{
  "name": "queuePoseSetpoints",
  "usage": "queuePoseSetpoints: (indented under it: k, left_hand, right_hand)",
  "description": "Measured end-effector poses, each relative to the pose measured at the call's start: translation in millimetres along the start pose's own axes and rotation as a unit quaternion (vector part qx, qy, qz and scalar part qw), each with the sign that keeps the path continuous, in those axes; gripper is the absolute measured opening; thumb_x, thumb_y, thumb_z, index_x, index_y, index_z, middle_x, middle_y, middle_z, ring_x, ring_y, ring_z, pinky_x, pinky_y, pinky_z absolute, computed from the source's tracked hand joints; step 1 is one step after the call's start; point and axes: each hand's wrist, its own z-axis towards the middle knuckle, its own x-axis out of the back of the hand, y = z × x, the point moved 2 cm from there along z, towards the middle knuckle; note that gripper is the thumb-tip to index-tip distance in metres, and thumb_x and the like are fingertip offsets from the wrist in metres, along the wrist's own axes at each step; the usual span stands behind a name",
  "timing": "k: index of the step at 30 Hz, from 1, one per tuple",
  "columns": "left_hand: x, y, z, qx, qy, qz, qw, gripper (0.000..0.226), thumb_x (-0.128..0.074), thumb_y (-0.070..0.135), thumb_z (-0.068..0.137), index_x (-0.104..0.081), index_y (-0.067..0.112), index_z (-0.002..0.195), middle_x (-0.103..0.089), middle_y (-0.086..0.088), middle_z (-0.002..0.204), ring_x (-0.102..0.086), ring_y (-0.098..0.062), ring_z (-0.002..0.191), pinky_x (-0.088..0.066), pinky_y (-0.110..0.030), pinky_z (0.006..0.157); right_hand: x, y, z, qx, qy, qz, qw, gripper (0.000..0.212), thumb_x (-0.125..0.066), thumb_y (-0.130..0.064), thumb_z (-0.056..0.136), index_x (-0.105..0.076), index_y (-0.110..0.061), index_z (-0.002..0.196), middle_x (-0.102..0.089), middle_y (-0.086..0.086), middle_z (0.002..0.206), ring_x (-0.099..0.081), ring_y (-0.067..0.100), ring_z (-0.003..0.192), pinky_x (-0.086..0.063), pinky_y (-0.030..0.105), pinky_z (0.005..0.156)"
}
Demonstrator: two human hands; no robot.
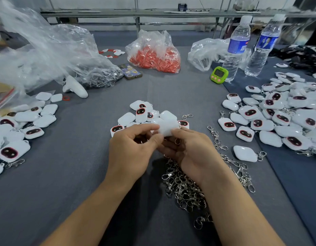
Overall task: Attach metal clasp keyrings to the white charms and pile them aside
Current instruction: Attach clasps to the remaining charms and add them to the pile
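Both hands meet at the table's centre over a white charm (167, 128), blurred. My left hand (130, 148) pinches its near edge with thumb and forefinger. My right hand (187, 148) holds the charm from the right, and a metal ring (177, 141) shows between its fingers. A small heap of white charms (144, 114) lies just beyond the hands. Loose metal clasp keyrings (185, 187) lie in a pile under my right forearm. A large pile of charms with clasps (281, 114) spreads at the right, and another pile of charms (17, 128) at the left.
Two water bottles (237, 48) and a green timer (219, 75) stand at the back right. A bag of red parts (153, 55), a phone (130, 71), a white controller (74, 87) and crumpled clear plastic bags (43, 50) lie at the back and left.
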Motion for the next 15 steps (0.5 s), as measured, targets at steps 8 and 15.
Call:
queuePoseSetpoints:
  k: [8,15]
  left_hand:
    - [4,-5,3,0.049,0.026,0.089,0.994,0.013,-0.077,0.027,0.086,-0.079,0.040,0.088,-0.068,0.038,0.085,-0.063,0.013,0.083,-0.039,0.001,0.070]
    - [-2,-3,-3,0.010,-0.025,0.135,0.990,0.015,-0.077,0.024,0.086,-0.081,0.035,0.094,-0.067,0.035,0.081,-0.061,0.017,0.084,-0.038,0.003,0.073]
  right_hand:
    - [26,-31,0,0.082,0.080,0.180,0.977,0.026,-0.055,-0.019,0.102,-0.065,0.002,0.113,-0.076,0.017,0.087,-0.070,0.017,0.061,-0.055,0.019,0.051]
    - [46,-45,1,0.222,0.175,-0.005,0.959,0.020,-0.071,-0.006,0.091,-0.073,-0.012,0.109,-0.078,0.001,0.100,-0.073,0.015,0.090,-0.060,0.026,0.075]
